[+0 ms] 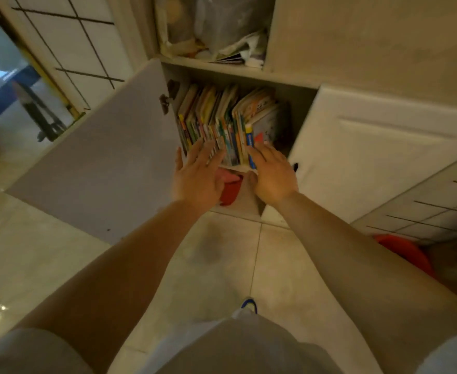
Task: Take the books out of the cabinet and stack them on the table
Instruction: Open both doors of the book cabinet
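Two hands (235, 176) at unreadable books (222, 125)

You have one view only, from the wide-angle camera on your head, so no second view shares any of the scene. It looks forward and steeply down: your own torso fills the 6 o'clock edge, the tiled floor (230, 265) lies mid-frame, and the open cabinet (297, 103) sits toward 12 o'clock. Your forearms run in from 7 and 5 o'clock and meet near centre, close to the lens. Straight lines bow toward the frame's edges.
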